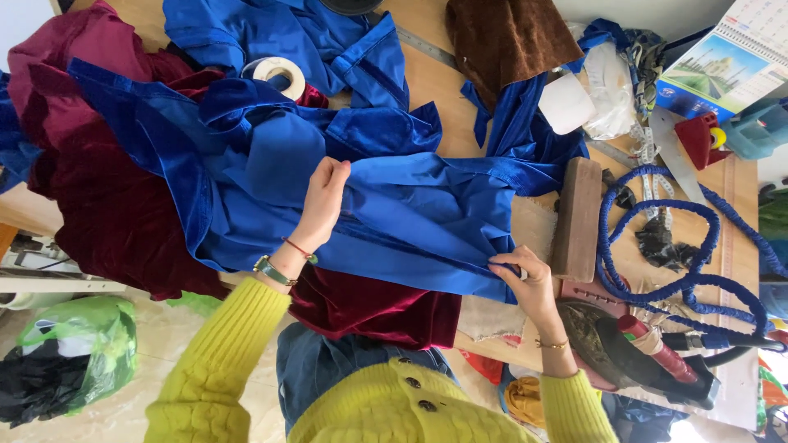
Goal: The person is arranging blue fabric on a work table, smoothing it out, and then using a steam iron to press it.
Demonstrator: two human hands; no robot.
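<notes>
The left hand (322, 197) is pressing, fingers curled, into the blue cloth (410, 213) spread across the table (427, 82); the right hand (525, 283) is pinching its hem near the wooden block (577, 217); keeping that edge taut and flat, I judge, is what matters.

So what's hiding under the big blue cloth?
Dark red velvet pokes out beneath the blue cloth, with the wooden table below. How far the velvet runs underneath is covered.

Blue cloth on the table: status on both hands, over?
Left hand gripping blue cloth mid-panel. Right hand pinching its lower edge. Wooden block and blue hose lie close right.
</notes>
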